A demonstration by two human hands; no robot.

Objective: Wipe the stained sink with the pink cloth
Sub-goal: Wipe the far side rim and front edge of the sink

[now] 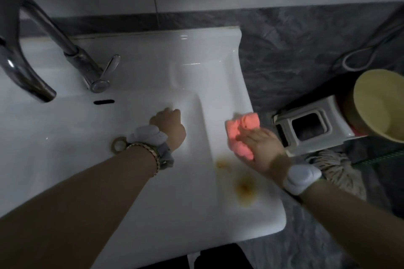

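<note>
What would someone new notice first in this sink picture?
The bright pink cloth stands out, pressed under the right hand on the right ledge of the white sink. Just nearer the camera on that ledge lie brown stains, not yet wiped. The left hand rests curled inside the basin.

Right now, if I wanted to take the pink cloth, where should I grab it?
Probably its bunched far end, from above on the basin side. The pink cloth lies crumpled on the sink ledge, and the right hand presses on its near end, so only that puffy end is free.
</note>
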